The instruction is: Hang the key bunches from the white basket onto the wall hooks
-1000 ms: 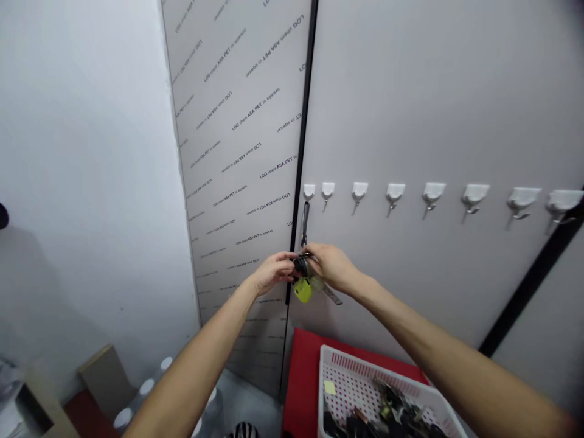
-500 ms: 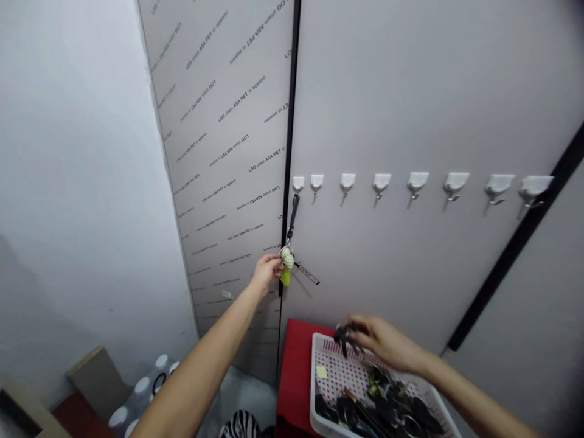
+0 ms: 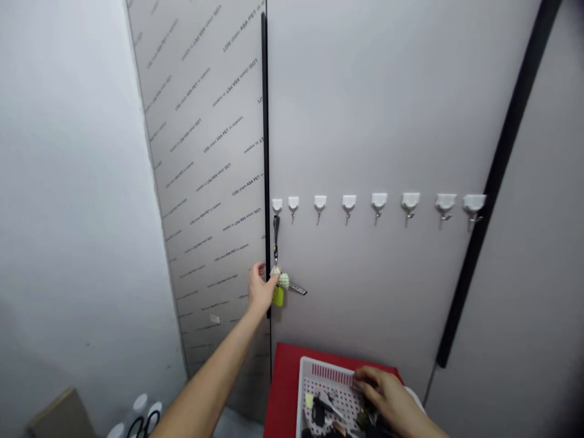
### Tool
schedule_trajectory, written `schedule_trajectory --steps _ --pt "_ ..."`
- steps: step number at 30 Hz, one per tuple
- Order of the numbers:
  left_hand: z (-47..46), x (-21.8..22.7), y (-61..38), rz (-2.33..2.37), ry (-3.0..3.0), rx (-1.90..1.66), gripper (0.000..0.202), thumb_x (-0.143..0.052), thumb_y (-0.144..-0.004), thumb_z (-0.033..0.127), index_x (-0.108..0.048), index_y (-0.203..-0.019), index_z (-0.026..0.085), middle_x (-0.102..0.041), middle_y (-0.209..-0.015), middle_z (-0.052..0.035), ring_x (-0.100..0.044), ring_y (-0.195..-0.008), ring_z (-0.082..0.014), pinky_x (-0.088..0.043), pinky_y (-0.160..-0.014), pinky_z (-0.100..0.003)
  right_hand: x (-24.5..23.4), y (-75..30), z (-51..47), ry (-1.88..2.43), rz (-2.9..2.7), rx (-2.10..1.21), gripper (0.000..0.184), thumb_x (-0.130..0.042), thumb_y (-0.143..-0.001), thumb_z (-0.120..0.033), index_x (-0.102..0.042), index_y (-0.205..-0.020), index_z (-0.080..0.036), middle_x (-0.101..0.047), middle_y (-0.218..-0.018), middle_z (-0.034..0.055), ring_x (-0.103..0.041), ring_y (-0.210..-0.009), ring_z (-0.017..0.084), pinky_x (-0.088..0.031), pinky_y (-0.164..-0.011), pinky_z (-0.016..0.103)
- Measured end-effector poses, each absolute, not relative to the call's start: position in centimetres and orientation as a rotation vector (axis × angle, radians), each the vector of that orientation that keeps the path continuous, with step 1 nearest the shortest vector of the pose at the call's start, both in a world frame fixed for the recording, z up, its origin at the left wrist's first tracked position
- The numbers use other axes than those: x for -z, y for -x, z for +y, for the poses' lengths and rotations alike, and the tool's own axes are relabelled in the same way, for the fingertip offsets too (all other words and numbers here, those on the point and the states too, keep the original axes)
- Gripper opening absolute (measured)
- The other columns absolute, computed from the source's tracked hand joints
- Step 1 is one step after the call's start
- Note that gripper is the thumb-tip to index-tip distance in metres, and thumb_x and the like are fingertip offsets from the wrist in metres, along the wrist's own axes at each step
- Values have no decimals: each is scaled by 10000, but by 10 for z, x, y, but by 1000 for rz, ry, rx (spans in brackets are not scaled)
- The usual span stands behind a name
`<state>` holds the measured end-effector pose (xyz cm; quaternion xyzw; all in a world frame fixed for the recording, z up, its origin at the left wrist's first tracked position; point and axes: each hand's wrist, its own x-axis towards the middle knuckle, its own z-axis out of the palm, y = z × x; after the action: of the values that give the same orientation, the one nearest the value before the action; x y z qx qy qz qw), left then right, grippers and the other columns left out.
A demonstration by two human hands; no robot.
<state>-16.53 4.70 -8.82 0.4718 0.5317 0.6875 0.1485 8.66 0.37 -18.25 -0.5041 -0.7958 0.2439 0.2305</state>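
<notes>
Yellow-green tag and pale charm of a keychain [image 3: 278, 289] sit pinched at the fingertips of the left hand [image 3: 259, 293], at centre frame. Its dark strap hangs from the leftmost hook [image 3: 277, 205] of a white row on the grey panel [image 3: 387, 109]. At lower right, the right hand [image 3: 387, 398] reaches into a white basket [image 3: 326, 369] of keys, fingers curled downward; whether they grip anything cannot be told. Beneath lies a red surface [image 3: 283, 392].
</notes>
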Motion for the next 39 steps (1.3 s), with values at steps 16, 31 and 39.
schedule_trajectory --steps 16,31,39 --pt "49 72 172 1642 -1591 -2062 241 -474 -573 149 -468 -813 156 -508 -809 -25 -463 -765 -110 -350 -688 -223 187 -120 -1 1648 -2145 -445 268 -338 -663 -230 -551 -799 -141 -587 -824 72 -521 -754 159 -362 -688 247" --pt "-31 217 77 1335 -2437 -426 333 -467 -616 263 -449 -942 199 -501 -951 -35 -439 -876 -167 -344 -758 -292 210 -106 -14 1600 -2323 -351 308 -426 -626 -159 -524 -916 -127 -536 -916 81 -454 -869 169 -325 -783 262" --pt "-27 219 75 1391 -2366 -377 200 -376 -663 211 -535 -779 179 -533 -803 -35 -465 -777 -156 -352 -677 -260 208 -99 -27 1498 -2232 -451 244 -440 -638 -204 -548 -848 -142 -549 -863 67 -468 -822 163 -344 -756 276"
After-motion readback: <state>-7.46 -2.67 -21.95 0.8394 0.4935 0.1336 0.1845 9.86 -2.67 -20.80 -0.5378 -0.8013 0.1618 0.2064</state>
